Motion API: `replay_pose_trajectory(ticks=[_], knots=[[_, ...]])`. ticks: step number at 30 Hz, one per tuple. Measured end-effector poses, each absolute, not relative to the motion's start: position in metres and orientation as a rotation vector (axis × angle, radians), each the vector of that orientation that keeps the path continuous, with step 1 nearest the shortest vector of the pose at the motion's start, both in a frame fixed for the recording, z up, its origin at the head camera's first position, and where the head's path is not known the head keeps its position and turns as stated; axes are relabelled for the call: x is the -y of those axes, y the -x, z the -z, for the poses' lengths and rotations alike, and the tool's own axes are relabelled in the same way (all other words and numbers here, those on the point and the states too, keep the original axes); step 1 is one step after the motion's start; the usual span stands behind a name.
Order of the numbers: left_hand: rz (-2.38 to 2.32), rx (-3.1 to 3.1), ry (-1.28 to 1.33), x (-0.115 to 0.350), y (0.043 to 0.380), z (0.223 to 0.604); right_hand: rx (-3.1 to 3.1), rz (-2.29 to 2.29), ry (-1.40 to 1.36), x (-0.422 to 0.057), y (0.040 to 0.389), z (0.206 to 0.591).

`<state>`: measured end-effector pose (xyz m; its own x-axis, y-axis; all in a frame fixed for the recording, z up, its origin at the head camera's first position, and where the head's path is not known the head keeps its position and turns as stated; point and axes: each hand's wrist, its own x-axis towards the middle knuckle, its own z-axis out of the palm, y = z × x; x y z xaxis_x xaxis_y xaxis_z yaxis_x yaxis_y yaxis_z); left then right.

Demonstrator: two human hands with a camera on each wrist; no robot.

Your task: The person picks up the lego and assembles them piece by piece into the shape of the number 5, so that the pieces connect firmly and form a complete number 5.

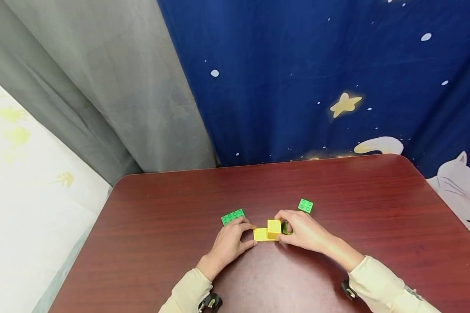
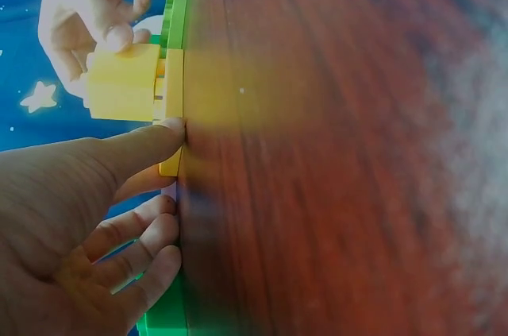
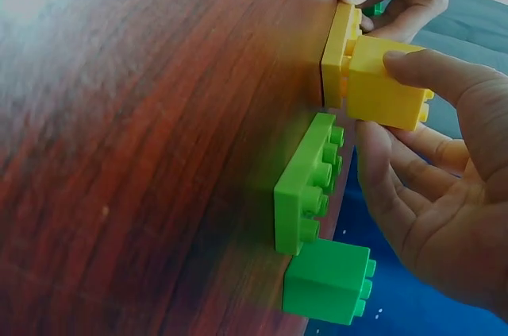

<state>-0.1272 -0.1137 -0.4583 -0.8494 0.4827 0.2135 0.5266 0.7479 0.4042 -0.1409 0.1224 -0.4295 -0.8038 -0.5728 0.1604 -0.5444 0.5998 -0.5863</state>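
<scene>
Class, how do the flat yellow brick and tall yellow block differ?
The flat yellow brick is low and long; the tall yellow block is nearly cubic. The brick lies on the table, while the block is held over one end. The left hand pinches the brick; the right hand grips the block. Both are yellow and studded.

The reddish-brown, wood-grained table [image 1: 160, 208] is carrying a flat yellow brick [image 1: 260, 234], with a flat lime-green brick [image 3: 292, 189] and a square green block [image 1: 305, 205] lying to its right and a longer green brick [image 1: 233, 215] to its left.
</scene>
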Motion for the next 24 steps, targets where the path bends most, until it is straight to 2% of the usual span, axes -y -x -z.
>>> replay_pose_trajectory(ticks=[24], knots=[[0.683, 2.854, 0.816, 0.1132, 0.1273, 0.4577, -2.826, 0.954, 1.023, -0.1179, 0.1434, 0.4327]])
